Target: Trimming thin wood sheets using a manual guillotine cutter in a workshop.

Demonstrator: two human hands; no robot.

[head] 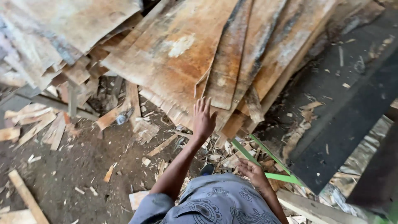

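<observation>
I see no packages, labels, signs or screens anywhere in my view, from the upper left of the frame down to the lower right.

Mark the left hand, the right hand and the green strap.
left hand [203, 119], head view, back of the hand
right hand [253, 172], head view, back of the hand
green strap [280, 177], head view, flat stretch right of the right hand

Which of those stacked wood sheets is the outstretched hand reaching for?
The left hand nears the narrow dark-streaked sheet at the pile's middle; the wider, paler sheets lie to either side.
</observation>
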